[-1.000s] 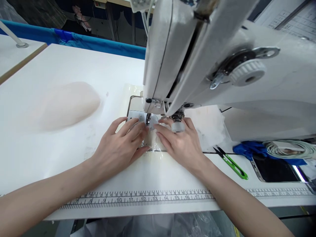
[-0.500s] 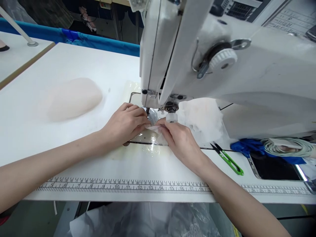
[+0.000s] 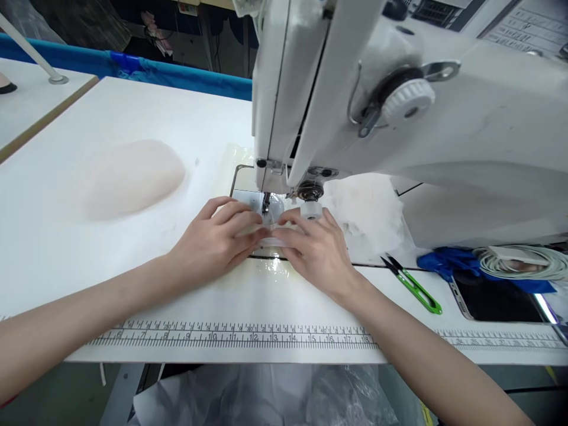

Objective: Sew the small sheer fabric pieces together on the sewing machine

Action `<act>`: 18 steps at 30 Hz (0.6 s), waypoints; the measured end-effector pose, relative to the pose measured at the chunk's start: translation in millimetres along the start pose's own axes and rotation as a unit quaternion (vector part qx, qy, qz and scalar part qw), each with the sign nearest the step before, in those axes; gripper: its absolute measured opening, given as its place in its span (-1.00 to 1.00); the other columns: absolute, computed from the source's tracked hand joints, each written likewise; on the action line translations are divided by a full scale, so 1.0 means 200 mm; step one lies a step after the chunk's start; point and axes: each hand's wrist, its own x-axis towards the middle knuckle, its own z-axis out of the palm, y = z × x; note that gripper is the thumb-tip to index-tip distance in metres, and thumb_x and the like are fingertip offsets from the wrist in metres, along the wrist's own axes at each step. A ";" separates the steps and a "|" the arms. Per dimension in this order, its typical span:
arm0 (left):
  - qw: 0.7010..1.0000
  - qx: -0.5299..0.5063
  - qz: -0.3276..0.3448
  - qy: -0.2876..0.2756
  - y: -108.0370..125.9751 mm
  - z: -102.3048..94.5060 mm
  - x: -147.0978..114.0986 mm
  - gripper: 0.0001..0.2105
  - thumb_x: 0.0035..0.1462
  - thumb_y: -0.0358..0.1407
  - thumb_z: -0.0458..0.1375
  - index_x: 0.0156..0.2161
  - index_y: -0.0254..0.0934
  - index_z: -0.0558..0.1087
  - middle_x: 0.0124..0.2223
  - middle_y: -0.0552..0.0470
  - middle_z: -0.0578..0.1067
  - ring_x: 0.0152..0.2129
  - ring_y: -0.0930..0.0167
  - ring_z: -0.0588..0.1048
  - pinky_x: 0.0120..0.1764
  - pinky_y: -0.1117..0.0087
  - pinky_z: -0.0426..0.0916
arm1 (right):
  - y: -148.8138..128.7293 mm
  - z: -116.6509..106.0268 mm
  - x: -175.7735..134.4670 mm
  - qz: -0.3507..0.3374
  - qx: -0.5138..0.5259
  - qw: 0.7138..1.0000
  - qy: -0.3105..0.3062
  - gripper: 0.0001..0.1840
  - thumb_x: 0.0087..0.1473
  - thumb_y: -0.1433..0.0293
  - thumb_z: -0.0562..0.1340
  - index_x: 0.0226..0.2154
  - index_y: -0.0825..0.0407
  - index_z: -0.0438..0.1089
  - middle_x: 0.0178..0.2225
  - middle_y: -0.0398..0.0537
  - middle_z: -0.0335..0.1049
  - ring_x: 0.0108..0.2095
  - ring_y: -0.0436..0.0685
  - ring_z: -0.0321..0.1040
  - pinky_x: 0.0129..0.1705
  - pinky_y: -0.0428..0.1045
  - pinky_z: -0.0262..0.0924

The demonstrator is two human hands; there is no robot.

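Note:
In the head view, my left hand (image 3: 219,236) and my right hand (image 3: 317,248) meet in front of the sewing machine's presser foot (image 3: 266,204). Pinched between the fingertips of both is a small strip of thin, whitish, see-through fabric (image 3: 276,241); its ends are hidden by the fingers. The strip is just over the metal needle plate (image 3: 246,198), on the near side of the foot. The white sewing machine head (image 3: 284,100) rises above my hands, and its white round knob (image 3: 311,209) comes close to my right fingers.
Pale pieces of fabric (image 3: 366,207) lie under the machine arm. At right are green thread snips (image 3: 417,290), a phone (image 3: 497,299) and a coil of cord (image 3: 519,260). A skin-toned oval piece (image 3: 135,177) lies left. A printed ruler (image 3: 231,338) follows the front edge.
My left hand has drawn back a little toward me and left, and my right fingers have spread along the fabric strip, which is now held straighter. The view has shifted slightly.

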 end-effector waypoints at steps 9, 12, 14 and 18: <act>0.996 0.064 -0.003 -0.059 0.08 -0.06 -0.04 -0.70 0.35 -0.23 0.02 0.08 -0.31 0.42 0.06 -0.06 0.53 0.05 0.25 0.44 0.04 0.15 0.24 | 0.00 -0.02 0.00 -0.021 0.020 1.000 -0.007 -0.77 0.17 0.53 0.17 -0.24 0.01 0.53 -0.24 -0.14 0.60 -0.17 0.11 0.43 -0.09 0.04 0.22; 0.996 0.061 -0.003 -0.058 0.07 -0.05 -0.04 -0.69 0.35 -0.23 0.02 0.09 -0.31 0.42 0.05 -0.07 0.53 0.05 0.24 0.45 0.03 0.14 0.25 | 0.00 -0.01 0.00 -0.023 0.022 0.999 -0.008 -0.78 0.19 0.52 0.16 -0.25 0.02 0.53 -0.28 -0.12 0.60 -0.20 0.10 0.45 -0.09 0.04 0.24; 0.997 0.056 -0.004 -0.059 0.07 -0.05 -0.04 -0.69 0.35 -0.23 0.03 0.09 -0.31 0.41 0.06 -0.07 0.53 0.05 0.24 0.45 0.03 0.13 0.25 | 0.00 -0.01 0.00 -0.021 0.019 1.000 -0.005 -0.79 0.19 0.51 0.17 -0.26 0.01 0.53 -0.29 -0.12 0.60 -0.22 0.09 0.45 -0.08 0.04 0.24; 0.997 0.050 -0.010 -0.056 0.07 -0.04 -0.04 -0.69 0.35 -0.22 0.03 0.10 -0.29 0.41 0.05 -0.07 0.53 0.06 0.25 0.44 0.06 0.13 0.23 | 0.00 0.00 0.00 -0.022 0.014 1.000 -0.002 -0.79 0.17 0.53 0.17 -0.27 0.01 0.52 -0.30 -0.12 0.60 -0.21 0.09 0.45 -0.05 0.05 0.24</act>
